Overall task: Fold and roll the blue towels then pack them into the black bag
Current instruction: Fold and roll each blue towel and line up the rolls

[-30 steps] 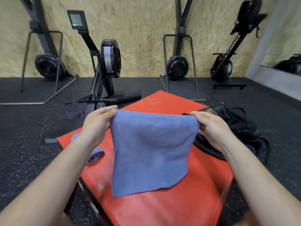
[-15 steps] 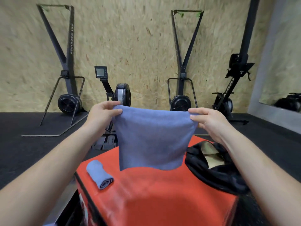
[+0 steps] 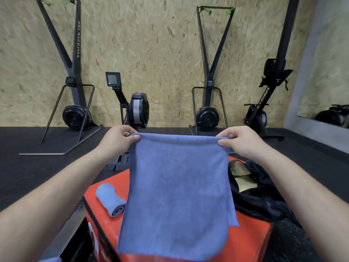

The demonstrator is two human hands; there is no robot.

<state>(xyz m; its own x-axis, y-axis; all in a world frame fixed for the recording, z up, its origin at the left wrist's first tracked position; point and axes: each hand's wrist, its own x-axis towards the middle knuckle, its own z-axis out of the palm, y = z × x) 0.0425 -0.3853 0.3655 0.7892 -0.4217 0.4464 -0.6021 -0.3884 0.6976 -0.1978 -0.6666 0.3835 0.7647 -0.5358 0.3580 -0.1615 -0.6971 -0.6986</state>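
L hand (image 3: 117, 141) and R hand (image 3: 242, 142) each pinch a top corner of the blue towel (image 3: 177, 186), thumb in front and fingers curled behind the edge; the grips are narrow, closed on cloth; the top edge is pulled near-straight btwn the two hands, w/ a slight sag in the middle; the towel hangs down flat, held up in front of the red box (image 3: 252, 236), its lower edge curving low in view and covering most of the box top; a second layer of cloth shows past the lower R side, so it looks doubled over, though can't tell how many layers; the rolled towel (image 3: 110, 199) lies on the box top near the L edge, just L of the hanging towel, spiral end facing the camera; the black bag (image 3: 262, 203) sits slumped on the R side of the box top, mouth open, tan lining showing inside, partly behind the R forearm; both forearms are bare; beyond, on dark rubber floor (image 3: 28, 167), stand a rowing machine (image 3: 138, 109) w/ small monitor, two ski-type machines (image 3: 75, 115) (image 3: 207, 117) and another rower tipped upright (image 3: 264, 99), all against a chipboard wall (image 3: 151, 44); a mirror (image 3: 332, 72) is at far R.
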